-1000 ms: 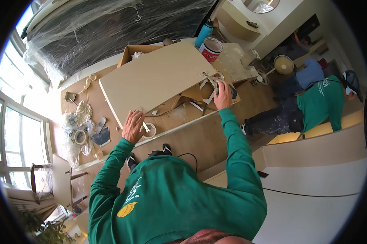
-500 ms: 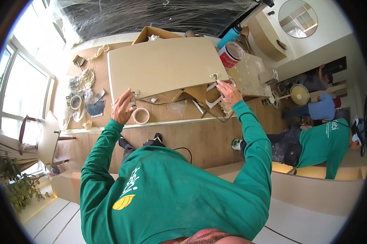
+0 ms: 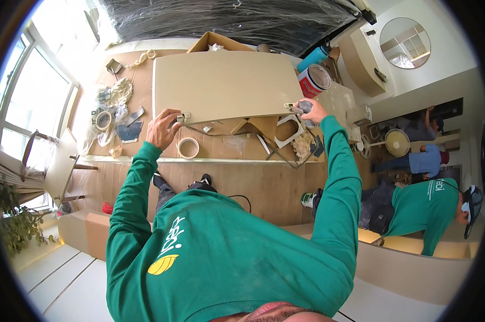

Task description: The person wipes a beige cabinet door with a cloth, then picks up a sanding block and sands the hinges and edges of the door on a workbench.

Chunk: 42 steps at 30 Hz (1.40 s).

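A beige cabinet door (image 3: 223, 83) lies on the work table in front of me, with two metal hinges along its near edge. At the near left corner, the fingers and thumb of my left hand (image 3: 162, 130) close around the left hinge (image 3: 184, 117). My right hand (image 3: 314, 111) grips the right hinge (image 3: 290, 107) near the other corner, and its fingers partly cover the hinge arm. A roll of masking tape (image 3: 188, 148) lies just nearer than the left hinge.
Cardboard covers the table (image 3: 226, 151). A paint can (image 3: 314, 80) and a blue bottle (image 3: 313, 57) stand right of the door, an open carton (image 3: 219, 39) behind it. Another tape roll (image 3: 103, 121) and blue scraps (image 3: 128, 132) lie left. A co-worker (image 3: 422, 212) bends at right.
Both hinge arms hung toward me before; now they are turned up in my fingers. My right hand has closed in on its hinge. The whole view has shifted slightly.
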Motion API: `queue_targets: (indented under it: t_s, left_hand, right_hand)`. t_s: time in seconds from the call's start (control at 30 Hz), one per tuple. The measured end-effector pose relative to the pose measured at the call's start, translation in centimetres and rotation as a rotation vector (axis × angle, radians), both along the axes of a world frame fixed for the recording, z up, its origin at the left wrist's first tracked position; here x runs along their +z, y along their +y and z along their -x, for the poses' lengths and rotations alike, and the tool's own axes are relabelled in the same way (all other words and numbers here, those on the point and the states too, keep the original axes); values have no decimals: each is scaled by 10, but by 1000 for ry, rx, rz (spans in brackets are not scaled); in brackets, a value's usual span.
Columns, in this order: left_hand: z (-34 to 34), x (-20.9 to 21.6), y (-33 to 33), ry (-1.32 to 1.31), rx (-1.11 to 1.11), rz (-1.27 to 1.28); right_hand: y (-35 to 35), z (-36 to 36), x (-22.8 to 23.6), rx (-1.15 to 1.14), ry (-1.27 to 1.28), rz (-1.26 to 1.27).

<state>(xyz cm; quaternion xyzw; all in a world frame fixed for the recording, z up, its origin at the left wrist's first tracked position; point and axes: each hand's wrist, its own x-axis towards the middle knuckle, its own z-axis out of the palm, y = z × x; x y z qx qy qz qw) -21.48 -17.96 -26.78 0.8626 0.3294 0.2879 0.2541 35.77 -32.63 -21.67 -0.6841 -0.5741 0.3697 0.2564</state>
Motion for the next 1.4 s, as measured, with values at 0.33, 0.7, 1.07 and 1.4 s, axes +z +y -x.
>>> queue_targets:
  t_s: [0.33, 0.7, 1.07, 1.4]
  left_hand:
    - [2, 7, 28, -53, -101, 215]
    - [1, 18, 35, -26, -48, 362]
    - [16, -36, 110, -306, 198, 247]
    - [-107, -44, 198, -6, 215, -51]
  right_hand:
    - [24, -13, 6, -18, 44, 129]
    - [32, -15, -10, -154, 141, 58]
    - [-86, 75, -108, -1093, 97, -586]
    - [-45, 156, -93, -619, -883, -725]
